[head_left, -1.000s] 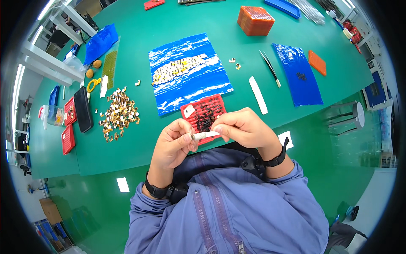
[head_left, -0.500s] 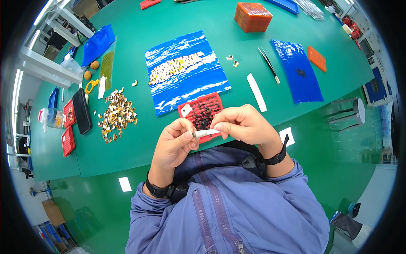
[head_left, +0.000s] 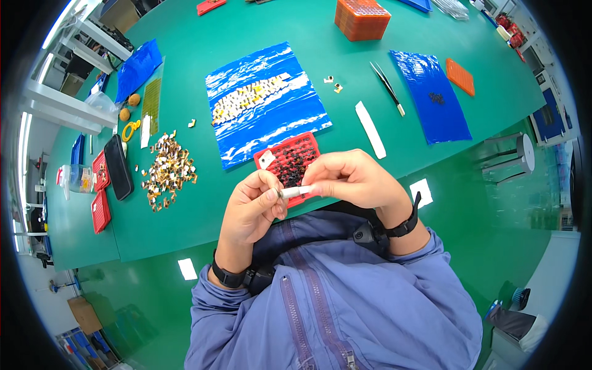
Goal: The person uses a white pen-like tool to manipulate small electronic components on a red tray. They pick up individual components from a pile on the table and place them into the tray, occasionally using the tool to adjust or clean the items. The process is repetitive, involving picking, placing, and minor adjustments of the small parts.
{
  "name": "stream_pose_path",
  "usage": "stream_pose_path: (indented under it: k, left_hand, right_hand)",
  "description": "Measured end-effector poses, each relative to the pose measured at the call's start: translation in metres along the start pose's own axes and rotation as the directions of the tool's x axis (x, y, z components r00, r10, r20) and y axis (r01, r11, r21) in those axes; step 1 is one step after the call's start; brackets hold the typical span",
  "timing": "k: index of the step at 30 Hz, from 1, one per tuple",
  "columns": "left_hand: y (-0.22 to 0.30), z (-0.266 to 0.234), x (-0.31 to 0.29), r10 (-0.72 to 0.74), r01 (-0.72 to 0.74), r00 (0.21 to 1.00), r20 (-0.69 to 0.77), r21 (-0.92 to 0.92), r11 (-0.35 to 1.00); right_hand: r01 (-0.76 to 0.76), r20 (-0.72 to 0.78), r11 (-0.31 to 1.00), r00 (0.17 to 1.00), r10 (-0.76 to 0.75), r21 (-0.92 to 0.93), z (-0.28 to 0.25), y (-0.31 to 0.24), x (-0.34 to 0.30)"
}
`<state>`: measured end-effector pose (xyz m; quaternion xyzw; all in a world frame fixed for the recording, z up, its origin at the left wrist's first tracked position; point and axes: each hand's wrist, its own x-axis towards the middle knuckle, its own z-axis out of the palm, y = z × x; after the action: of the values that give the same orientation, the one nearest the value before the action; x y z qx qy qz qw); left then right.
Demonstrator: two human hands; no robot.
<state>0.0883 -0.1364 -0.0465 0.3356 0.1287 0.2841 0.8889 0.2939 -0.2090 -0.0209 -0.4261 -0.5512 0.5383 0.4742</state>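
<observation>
2 grips, left hand (head_left: pixel 251 205) and right hand (head_left: pixel 354 182), pinch 1 white rod (head_left: pixel 291 192) by the red tray's (head_left: pixel 277 147) near edge; green table (head_left: pixel 213 209) spreads left.

And here comes the right hand (head_left: pixel 359 180), its fingertips edging left along the white rod (head_left: pixel 291 192) and closing up on the left hand (head_left: pixel 245 206), so less of the rod now shows between the two grips! The whole view is swinging too: the red tray (head_left: pixel 283 145) slips left and toward the far side of the hands, the orange stack (head_left: pixel 362 23) slides up to the far edge, and the far blue tray (head_left: pixel 420 4) gets cut off more. Over at near right, a brush (head_left: pixel 522 298) and a grey-and-white shape (head_left: pixel 517 324) climb further into sight.
</observation>
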Motion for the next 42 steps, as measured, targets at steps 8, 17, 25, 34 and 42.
stream_pose_path:
  k: [8,17,25,34,42]
  left_hand:
    - [0.000,0.001,0.000,0.003,-0.003,1.000,-0.004,0.011,1.000]
    - [0.001,0.002,0.003,0.006,-0.005,1.000,-0.014,0.035,0.999]
    - [0.002,0.005,0.007,-0.016,0.019,0.999,-0.044,0.076,0.997]
    - [0.010,0.009,0.005,0.032,-0.006,0.992,-0.121,0.211,0.977]
    - [0.066,0.016,0.013,0.123,0.002,0.981,-0.149,0.646,0.763]
  right_hand:
    - [0.011,0.003,0.995,1.000,-0.011,-0.095,-0.003,-0.005,0.000]
    - [-0.092,-0.038,0.992,0.995,0.096,0.087,-0.005,-0.004,0.000]
    - [-0.050,-0.069,0.998,0.996,0.053,0.032,-0.007,0.002,-0.001]
    - [0.055,-0.196,0.973,0.975,-0.100,-0.224,-0.011,0.010,0.000]
    - [-0.045,-0.287,0.954,0.957,-0.044,-0.298,-0.016,0.016,-0.005]
